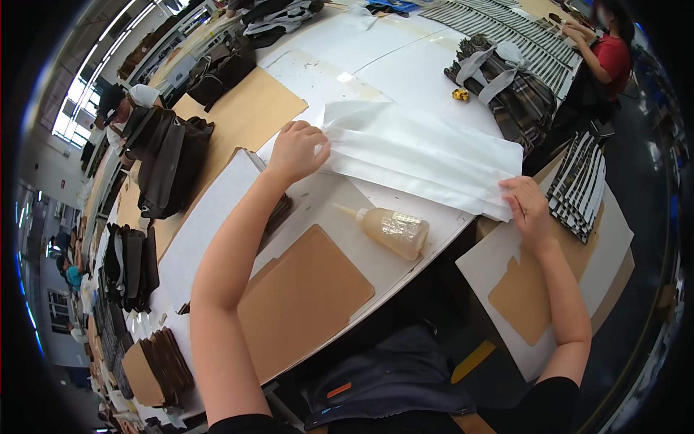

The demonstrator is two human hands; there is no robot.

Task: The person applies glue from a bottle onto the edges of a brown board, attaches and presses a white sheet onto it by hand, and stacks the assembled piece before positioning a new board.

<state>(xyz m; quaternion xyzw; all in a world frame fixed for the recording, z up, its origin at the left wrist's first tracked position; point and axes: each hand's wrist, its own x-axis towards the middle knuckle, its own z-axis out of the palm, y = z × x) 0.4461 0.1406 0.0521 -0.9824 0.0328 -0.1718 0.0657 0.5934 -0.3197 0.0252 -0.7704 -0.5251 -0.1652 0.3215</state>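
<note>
A thin, creased white sheet [426, 155] stretches between my two hands over the table. My left hand [298, 150] pinches its left end, thumb and fingers closed. At the lower right corner, my right hand [526, 210] grips the sheet's edge near the table rim. Just below the sheet a squeeze bottle [394, 230] with a pointed nozzle lies on its side, holding yellowish liquid. A brown board piece [307, 293] rests flat at the table's front edge, under my left forearm's right side.
A stack of white-topped sheets [213, 210] lies left of my arm. Dark bags [170, 159] stand farther left. Tied plaid pieces [517, 90] and striped strips [506, 29] sit at the back right. Right of me, a lower surface holds a tan board piece [531, 289]. A co-worker in red [611, 54] sits beyond.
</note>
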